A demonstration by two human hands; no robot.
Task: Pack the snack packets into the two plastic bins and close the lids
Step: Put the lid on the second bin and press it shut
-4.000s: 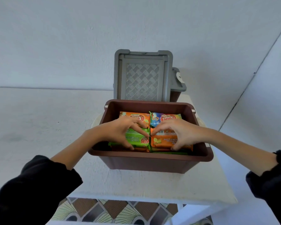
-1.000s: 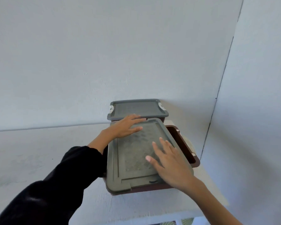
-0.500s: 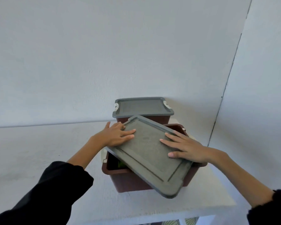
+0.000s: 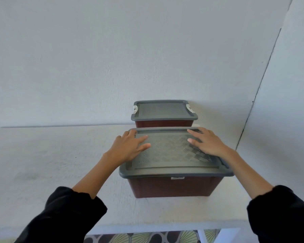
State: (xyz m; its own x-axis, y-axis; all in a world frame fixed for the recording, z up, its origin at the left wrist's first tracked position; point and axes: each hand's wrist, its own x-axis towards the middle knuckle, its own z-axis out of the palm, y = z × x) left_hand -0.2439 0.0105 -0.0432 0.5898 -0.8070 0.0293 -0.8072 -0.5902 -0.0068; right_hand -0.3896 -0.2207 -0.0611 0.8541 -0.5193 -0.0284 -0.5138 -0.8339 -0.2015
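Near bin lid [image 4: 174, 153]: left hand [image 4: 128, 149], right hand [image 4: 206, 143] flat, fingers spread, pressing.

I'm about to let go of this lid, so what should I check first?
1. The near lid sits level and square on the near bin: ok.
2. The left hand lies flat on it: ok.
3. The right hand lies flat on it: ok.
4. Its latches are snapped down: cannot tell.
5. The far lid is seated on the far bin: ok.
6. All packets are inside: cannot tell, the lids hide them.
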